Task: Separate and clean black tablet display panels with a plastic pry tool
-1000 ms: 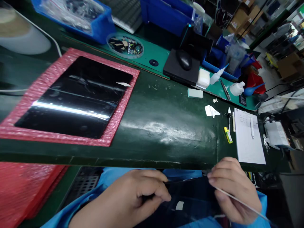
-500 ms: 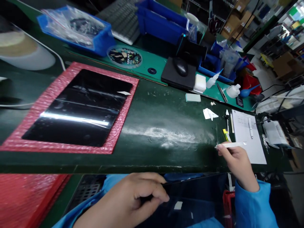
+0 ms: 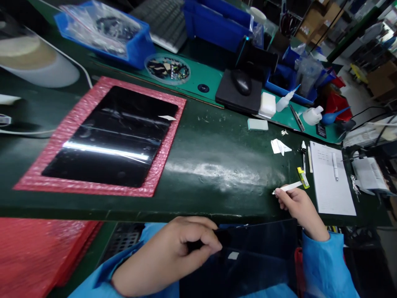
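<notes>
My left hand [image 3: 182, 248] is closed on the edge of a dark glass panel [image 3: 257, 256] held below the front edge of the green bench. A small white tab [image 3: 233, 255] sits on that panel. My right hand [image 3: 296, 205] rests on the bench near its front edge and pinches a thin white stick [image 3: 288, 188] that points right, toward a yellow marker [image 3: 303, 177]. A second black panel [image 3: 114, 136] lies flat on a pink bubble-wrap sheet [image 3: 77, 120] at the left of the bench.
A white paper pad [image 3: 331, 186] with a pen lies at the right. White scraps [image 3: 280, 146], squeeze bottles [image 3: 312, 114], a mouse on a black pad [image 3: 242, 82] and blue bins [image 3: 105, 29] line the back. Red bubble-wrap sheets [image 3: 37, 252] are stacked below left.
My right hand left the panel in my lap, rose onto the bench with the white stick and then shifted slightly left. My left hand kept its grip on the panel.
</notes>
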Demonstrator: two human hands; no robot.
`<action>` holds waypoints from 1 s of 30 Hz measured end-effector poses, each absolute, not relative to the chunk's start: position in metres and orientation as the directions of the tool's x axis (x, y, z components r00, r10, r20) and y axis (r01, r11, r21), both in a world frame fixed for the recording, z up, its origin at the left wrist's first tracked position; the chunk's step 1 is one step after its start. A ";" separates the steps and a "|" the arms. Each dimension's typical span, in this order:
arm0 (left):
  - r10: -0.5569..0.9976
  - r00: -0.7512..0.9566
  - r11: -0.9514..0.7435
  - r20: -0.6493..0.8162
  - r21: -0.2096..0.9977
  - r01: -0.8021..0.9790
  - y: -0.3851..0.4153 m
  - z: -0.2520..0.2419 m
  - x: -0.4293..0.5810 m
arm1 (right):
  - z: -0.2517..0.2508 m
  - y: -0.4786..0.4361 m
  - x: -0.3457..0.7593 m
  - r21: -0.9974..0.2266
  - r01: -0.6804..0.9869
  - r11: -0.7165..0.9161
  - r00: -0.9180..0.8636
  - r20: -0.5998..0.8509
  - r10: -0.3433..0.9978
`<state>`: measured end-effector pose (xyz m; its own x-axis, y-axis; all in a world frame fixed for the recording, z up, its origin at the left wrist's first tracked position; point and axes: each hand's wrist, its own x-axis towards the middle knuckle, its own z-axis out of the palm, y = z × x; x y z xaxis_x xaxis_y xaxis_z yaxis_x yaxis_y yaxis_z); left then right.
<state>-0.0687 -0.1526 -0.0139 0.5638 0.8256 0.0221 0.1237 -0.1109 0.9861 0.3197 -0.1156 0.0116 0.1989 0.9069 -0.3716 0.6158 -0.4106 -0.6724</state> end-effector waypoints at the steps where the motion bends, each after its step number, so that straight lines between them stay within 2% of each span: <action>1: 0.826 0.564 -0.090 0.007 0.989 0.120 -0.153 -0.015 -0.069 | 0.010 -0.116 0.319 -0.672 0.614 -0.414 0.201 -0.375 0.905; 8: 0.808 0.588 -0.030 -0.031 0.995 0.094 -0.152 -0.020 -0.068 | 0.007 -0.117 0.321 -0.660 0.612 -0.436 0.218 -0.388 0.895; 20: 0.817 0.574 -0.113 0.055 0.991 0.066 -0.152 -0.014 -0.067 | 0.007 -0.115 0.319 -0.618 0.629 -0.471 0.251 -0.412 0.876; 24: 0.811 0.574 -0.192 0.111 0.978 0.082 -0.151 -0.003 -0.070 | 0.004 -0.115 0.318 -0.622 0.621 -0.478 0.254 -0.416 0.873; 30: 0.793 0.519 -0.462 0.318 0.870 0.172 -0.140 0.025 -0.078 | -0.005 -0.114 0.315 -0.683 0.564 -0.464 0.261 -0.385 0.885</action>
